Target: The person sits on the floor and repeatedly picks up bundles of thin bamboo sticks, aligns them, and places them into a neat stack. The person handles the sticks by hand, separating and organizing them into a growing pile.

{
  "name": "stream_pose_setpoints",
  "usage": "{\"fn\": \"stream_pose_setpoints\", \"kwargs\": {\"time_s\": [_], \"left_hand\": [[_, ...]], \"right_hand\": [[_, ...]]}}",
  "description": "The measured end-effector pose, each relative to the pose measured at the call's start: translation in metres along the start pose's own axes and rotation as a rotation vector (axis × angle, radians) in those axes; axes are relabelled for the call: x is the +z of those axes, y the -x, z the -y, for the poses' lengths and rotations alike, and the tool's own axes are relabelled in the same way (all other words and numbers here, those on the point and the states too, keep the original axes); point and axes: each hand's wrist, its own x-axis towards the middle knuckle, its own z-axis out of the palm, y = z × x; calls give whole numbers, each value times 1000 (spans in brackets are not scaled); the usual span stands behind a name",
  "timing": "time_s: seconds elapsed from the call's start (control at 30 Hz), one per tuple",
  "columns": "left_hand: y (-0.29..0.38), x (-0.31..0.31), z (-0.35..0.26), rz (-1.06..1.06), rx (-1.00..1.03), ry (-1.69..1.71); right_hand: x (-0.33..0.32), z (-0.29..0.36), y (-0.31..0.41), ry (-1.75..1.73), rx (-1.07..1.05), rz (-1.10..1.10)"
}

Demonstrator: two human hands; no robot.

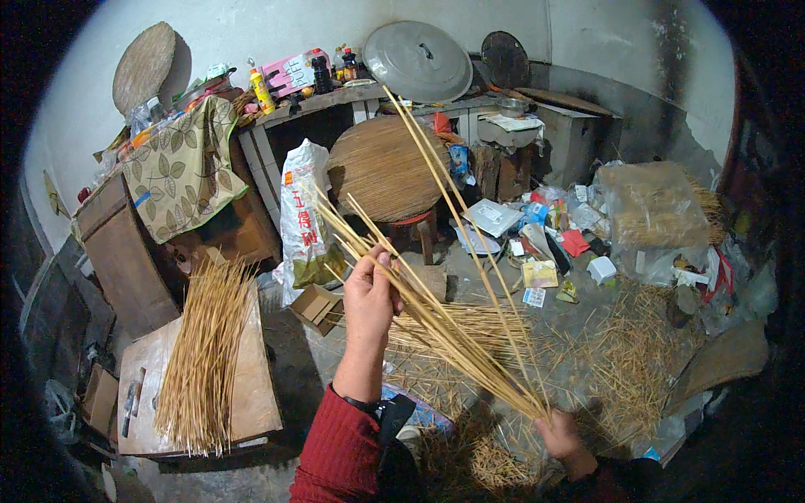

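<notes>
My left hand (371, 295) is closed around the middle of a thin bundle of straw stalks (468, 353). The stalks' lower ends are gathered in my right hand (561, 437), at the lower right. Two long stalks (453, 198) rise apart from the bundle, their lower ends meeting at my right hand. Behind the held bundle, a layer of stalks (503, 330) lies on the floor. To the left, a thick sheaf of straw (204, 358) rests on a wooden board (258, 377).
A white woven sack (302, 214) stands beside a round straw-topped stool (387, 170). Near the sack sits a small open cardboard box (317, 308). Litter (541, 232) covers the floor at right, near a plastic-wrapped straw bundle (657, 214). Straw scraps (629, 364) lie in front. A tool (132, 399) lies on the board.
</notes>
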Motion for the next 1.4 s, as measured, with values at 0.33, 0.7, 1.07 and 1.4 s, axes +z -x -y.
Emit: {"fn": "stream_pose_setpoints", "kwargs": {"time_s": [0.33,0.7,1.07,1.4], "left_hand": [[-1,-15,4,79,38,332],[1,-2,12,-140,111,220],[28,26,20,-13,251,-302],[60,22,17,1648,-94,-561]], "right_hand": [[2,1,0,6,-89,35],[11,-10,0,-111,-68,68],[17,-8,0,-403,31,194],[-1,-10,-6,-690,191,33]]}}
